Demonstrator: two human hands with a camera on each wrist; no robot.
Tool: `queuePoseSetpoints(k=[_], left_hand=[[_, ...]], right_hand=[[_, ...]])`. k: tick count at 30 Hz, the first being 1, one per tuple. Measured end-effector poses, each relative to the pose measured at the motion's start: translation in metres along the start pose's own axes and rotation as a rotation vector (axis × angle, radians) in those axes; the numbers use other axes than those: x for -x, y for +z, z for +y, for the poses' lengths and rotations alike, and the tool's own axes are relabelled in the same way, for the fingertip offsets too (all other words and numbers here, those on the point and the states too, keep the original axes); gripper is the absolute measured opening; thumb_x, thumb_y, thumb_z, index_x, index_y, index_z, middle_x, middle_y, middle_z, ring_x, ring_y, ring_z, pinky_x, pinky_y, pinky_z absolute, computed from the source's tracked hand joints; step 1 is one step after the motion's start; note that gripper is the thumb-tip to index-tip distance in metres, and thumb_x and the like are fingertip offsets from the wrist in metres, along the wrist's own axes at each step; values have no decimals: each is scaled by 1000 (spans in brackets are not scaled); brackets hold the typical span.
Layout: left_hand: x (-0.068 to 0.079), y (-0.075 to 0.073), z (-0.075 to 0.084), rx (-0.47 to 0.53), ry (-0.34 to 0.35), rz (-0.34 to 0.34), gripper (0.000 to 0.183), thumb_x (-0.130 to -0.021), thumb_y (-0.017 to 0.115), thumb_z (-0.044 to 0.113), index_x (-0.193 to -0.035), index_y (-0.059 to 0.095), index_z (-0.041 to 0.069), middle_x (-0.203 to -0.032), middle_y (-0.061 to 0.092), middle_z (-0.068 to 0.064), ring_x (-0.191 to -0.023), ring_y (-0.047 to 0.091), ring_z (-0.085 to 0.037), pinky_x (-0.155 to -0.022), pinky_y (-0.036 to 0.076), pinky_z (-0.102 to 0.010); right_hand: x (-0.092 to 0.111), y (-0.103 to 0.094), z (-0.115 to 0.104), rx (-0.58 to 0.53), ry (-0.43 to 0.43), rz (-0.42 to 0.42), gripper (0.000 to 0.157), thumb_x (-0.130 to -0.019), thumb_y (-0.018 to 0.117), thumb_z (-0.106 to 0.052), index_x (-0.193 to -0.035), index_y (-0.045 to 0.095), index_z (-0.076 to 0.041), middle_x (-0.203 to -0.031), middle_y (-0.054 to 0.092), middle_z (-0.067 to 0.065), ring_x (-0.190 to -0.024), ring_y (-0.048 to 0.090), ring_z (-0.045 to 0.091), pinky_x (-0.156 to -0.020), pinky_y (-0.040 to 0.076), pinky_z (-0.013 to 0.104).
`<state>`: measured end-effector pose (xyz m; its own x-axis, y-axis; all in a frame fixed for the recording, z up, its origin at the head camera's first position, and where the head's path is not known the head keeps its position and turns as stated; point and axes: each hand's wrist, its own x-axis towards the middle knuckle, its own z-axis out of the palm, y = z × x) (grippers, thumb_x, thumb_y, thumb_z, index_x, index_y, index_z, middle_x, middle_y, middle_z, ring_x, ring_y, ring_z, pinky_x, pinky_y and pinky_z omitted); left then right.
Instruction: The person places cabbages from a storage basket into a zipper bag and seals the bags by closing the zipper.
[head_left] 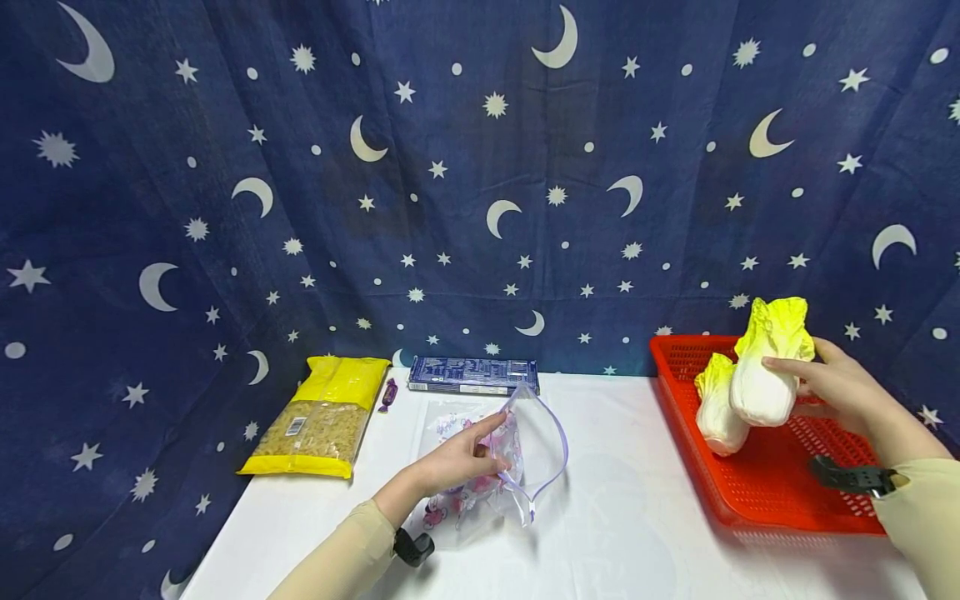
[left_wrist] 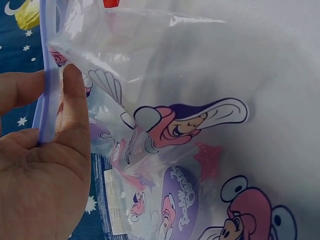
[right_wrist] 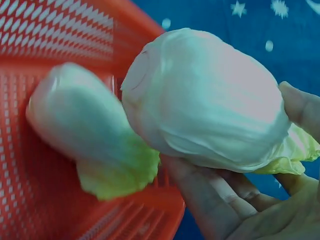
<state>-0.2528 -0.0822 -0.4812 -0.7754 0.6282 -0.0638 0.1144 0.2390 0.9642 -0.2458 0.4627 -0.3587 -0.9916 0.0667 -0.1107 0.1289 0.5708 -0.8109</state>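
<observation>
My right hand (head_left: 851,387) grips a napa cabbage (head_left: 771,367), white-stemmed with yellow-green leaves, lifted above the red basket (head_left: 720,492). In the right wrist view, thumb and fingers are on opposite sides of this cabbage (right_wrist: 210,105). Another napa cabbage (right_wrist: 80,115) lies in the basket, just behind the held one. At the table's middle, my left hand (head_left: 457,458) holds the purple-edged mouth of a clear zip bag (head_left: 450,533) printed with pink cartoon figures. The mouth gapes toward the right. In the left wrist view the purple rim (left_wrist: 49,90) runs between thumb and fingers.
A yellow pasta bag (head_left: 322,417) lies at the table's left. Beside it is a small purple-wrapped candy (head_left: 388,395). A flat blue box (head_left: 472,376) lies behind the zip bag. A dark blue curtain (head_left: 450,183) with moons and stars hangs behind the white table (head_left: 615,533).
</observation>
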Motion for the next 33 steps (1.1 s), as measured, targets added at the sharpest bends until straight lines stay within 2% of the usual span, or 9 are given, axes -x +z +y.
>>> queuePoseSetpoints(k=[5, 9, 12, 14, 17, 20, 25, 27, 33], left_hand=[[0, 1, -1, 9, 3, -3, 85, -93, 72, 10, -164, 24, 12, -102, 69, -9, -85, 64, -17, -75, 57, -39], [0, 1, 0, 13, -6, -4, 85, -94, 72, 11, -164, 24, 13, -102, 68, -10, -85, 64, -20, -72, 56, -36], [0, 1, 0, 9, -7, -5, 85, -94, 72, 11, -164, 24, 13, -113, 66, -15, -85, 64, -17, -74, 57, -38], [0, 1, 0, 11, 0, -3, 85, -94, 72, 10, -164, 24, 13, -131, 59, -19, -87, 64, -16, -77, 58, -42], [0, 0, 0, 3, 8, 10, 85, -94, 73, 10, -164, 25, 13, -157, 38, -15, -90, 65, -14, -82, 58, -47], [0, 0, 0, -34, 11, 34, 85, -93, 74, 12, -163, 27, 15, -167, 19, -8, -91, 64, -13, -82, 58, -45], [1, 0, 0, -86, 25, 69, 82, -92, 77, 16, -161, 32, 16, -168, 14, -4, -84, 59, -12, -73, 56, -29], [1, 0, 0, -91, 28, 77, 81, -92, 77, 17, -161, 34, 17, -168, 14, -2, -82, 58, -11, -70, 55, -27], [2, -1, -1, -63, 33, 90, 76, -92, 76, 13, -158, 38, 17, -165, 17, -2, -82, 63, -13, -71, 58, -37]], right_hand=[[-2, 17, -17, -88, -34, -28, 95, -104, 57, -41, -159, -4, 6, -141, 35, 31, -88, 63, 10, -78, 62, 43], [-3, 31, -33, -145, -45, -77, 92, -105, 56, -40, -161, -4, 2, -143, 36, 25, -93, 62, 11, -81, 61, 44], [-2, 42, -44, -180, -42, -110, 91, -105, 56, -39, -161, -4, 0, -145, 35, 21, -96, 62, 14, -83, 60, 46], [-1, 49, -50, -211, -39, -130, 89, -105, 56, -38, -161, -3, -1, -141, 40, 15, -97, 62, 15, -84, 60, 45], [0, 60, -58, -272, -29, -151, 85, -105, 58, -34, -161, 3, -5, -127, 48, 1, -95, 64, 15, -83, 60, 43], [1, 71, -64, -324, -31, -176, 82, -104, 60, -31, -162, 6, -8, -118, 52, -7, -95, 65, 15, -83, 60, 43], [1, 87, -73, -373, -42, -207, 80, -103, 62, -28, -161, 10, -10, -118, 54, -5, -96, 65, 17, -84, 60, 46], [2, 92, -75, -373, -43, -218, 84, -103, 62, -28, -163, 6, -10, -122, 52, -2, -97, 65, 17, -86, 59, 49], [5, 106, -80, -376, -57, -241, 84, -102, 63, -27, -163, 7, -8, -123, 55, 3, -97, 67, 17, -88, 56, 56]])
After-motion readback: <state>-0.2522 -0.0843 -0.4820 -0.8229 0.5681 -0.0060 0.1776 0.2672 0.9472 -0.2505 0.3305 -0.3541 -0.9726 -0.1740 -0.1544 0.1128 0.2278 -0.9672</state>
